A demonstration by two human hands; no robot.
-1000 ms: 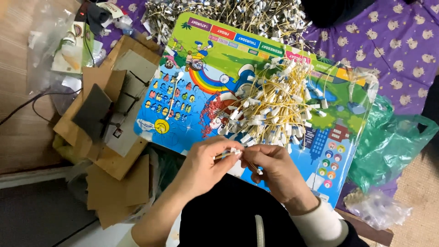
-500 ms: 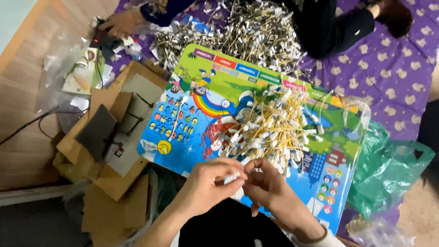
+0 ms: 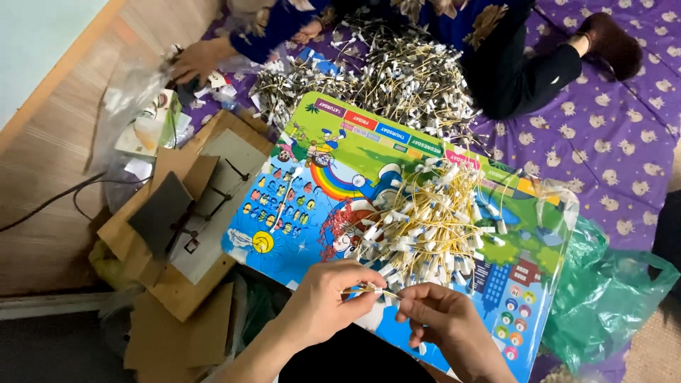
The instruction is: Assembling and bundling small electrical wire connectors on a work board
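Nearest, at the near edge of the board [image 3: 298,206], the left hand [image 3: 323,305] and right hand [image 3: 443,323] meet over 1 thin yellow cord [image 3: 372,291]. The left thumb and forefinger are pinched together on one end of it, and the right fingertips are closed on the other, so the cord runs short and nearly level between them. It is a fine pale-yellow strand with a small white tag at the middle; finer detail is too small to tell.

Just beyond the hands, on the board's middle and right part, lies a loose pile of cords [image 3: 425,227] of the same kind: yellow strands crossing every way, each with white tags at the ends. The board itself is a colourful children's chart with a rainbow, cartoon figures and rows of small pictures, and a clear plastic sleeve covers its right end.

Left of the board sit flat pieces of cardboard [image 3: 170,234], and off its right corner a crumpled green plastic bag [image 3: 603,291]. Past the far edge, on a purple patterned cloth [image 3: 610,156], a larger heap of cords [image 3: 390,78] is spread before another person, whose hand [image 3: 195,60] rests at the far left.
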